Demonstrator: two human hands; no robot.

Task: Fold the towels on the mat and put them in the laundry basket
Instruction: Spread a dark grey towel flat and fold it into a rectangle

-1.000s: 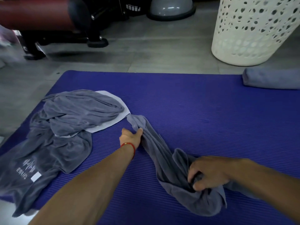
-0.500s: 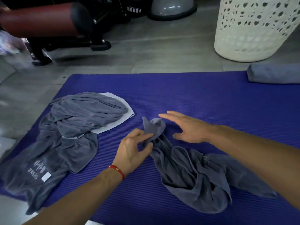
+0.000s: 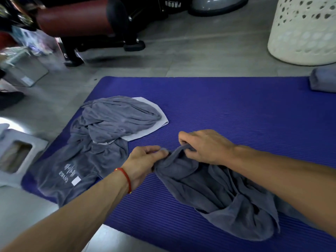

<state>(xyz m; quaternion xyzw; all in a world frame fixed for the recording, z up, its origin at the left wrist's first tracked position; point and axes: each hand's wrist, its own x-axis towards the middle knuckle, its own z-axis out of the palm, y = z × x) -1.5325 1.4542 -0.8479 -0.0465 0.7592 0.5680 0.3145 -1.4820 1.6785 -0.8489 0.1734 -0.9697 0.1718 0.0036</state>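
Note:
A crumpled grey towel point(image 3: 214, 193) lies on the blue mat point(image 3: 227, 110) in front of me. My left hand point(image 3: 143, 160) pinches its upper edge, and my right hand point(image 3: 201, 146) grips the same edge just to the right, the two hands close together. A heap of grey towels point(image 3: 101, 135) with white lettering lies at the mat's left end, over a pale cloth point(image 3: 156, 124). A folded grey towel point(image 3: 323, 80) rests at the mat's far right edge. The white perforated laundry basket point(image 3: 305, 30) stands on the floor beyond the mat, at the top right.
Dark gym equipment with a maroon padded roller point(image 3: 76, 17) stands on the grey floor at the back left. A grey dome point(image 3: 216, 4) sits behind it. A pale box with a window point(image 3: 16, 157) lies beside the mat's left end.
My right hand, open over the mat half a second ago, has come down and gripped the towel's edge beside my left hand. The view has shifted to the left.

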